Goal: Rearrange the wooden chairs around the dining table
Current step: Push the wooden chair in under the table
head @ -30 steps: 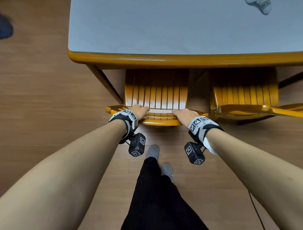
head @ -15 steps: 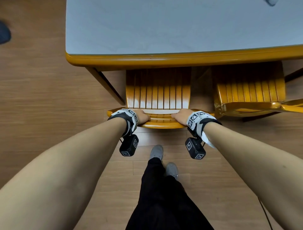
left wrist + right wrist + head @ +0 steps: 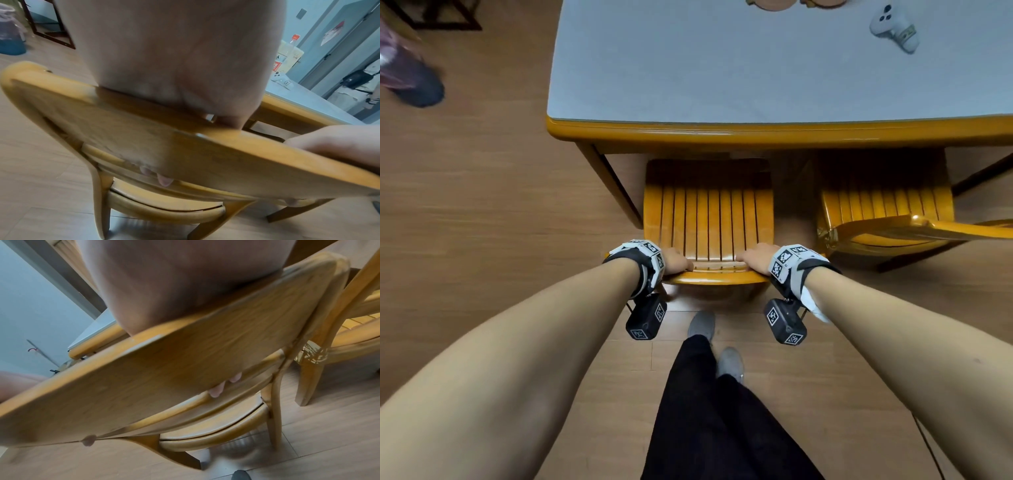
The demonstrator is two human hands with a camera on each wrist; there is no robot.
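Note:
A wooden chair point(image 3: 709, 212) with a slatted seat stands in front of me, its seat partly under the dining table point(image 3: 722, 132). My left hand point(image 3: 676, 262) grips the left part of its curved top rail point(image 3: 715, 277), and my right hand point(image 3: 755, 257) grips the right part. In the left wrist view the fingertips point(image 3: 164, 180) curl over the backrest point(image 3: 144, 138) and show below it. In the right wrist view the fingertips point(image 3: 216, 389) wrap the backrest point(image 3: 164, 369) the same way. A second wooden chair point(image 3: 887, 205) stands to the right, also partly under the table.
The table has a grey top and a yellow wooden rim; a white controller point(image 3: 893, 29) lies on it at the far right. Another person's shoe point(image 3: 417, 85) is on the wooden floor at the far left. My own feet point(image 3: 702, 325) stand just behind the chair.
The chair has come a little farther out from under the table toward me, so more of its seat shows. Both hands have kept their hold on the top rail.

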